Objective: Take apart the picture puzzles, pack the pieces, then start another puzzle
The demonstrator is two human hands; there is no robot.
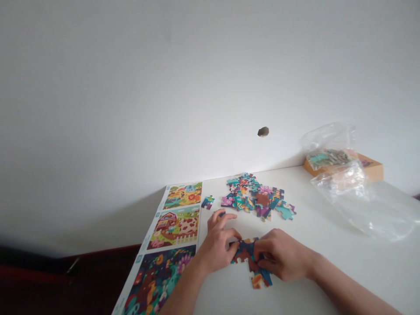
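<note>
A small joined section of jigsaw puzzle (244, 251), dark blue and brown with orange bits, lies on the white table. My left hand (218, 243) grips its left edge between thumb and index finger, the other fingers raised and bent. My right hand (282, 256) is closed over the right side, fingertips pinched on the pieces and covering part of them. Partly hidden behind my left fingers is a dark puzzle piece (222, 215). Farther back lies a pile of loose puzzle pieces (262, 199), with one separate piece (208, 202) left of it.
Along the table's left side lies a picture sheet (173, 227) with jungle, farm and night forest scenes. A yellow box (374, 168) stands at the back right, with a clear plastic bag (357, 183) over it. The wall behind has a hole (263, 131).
</note>
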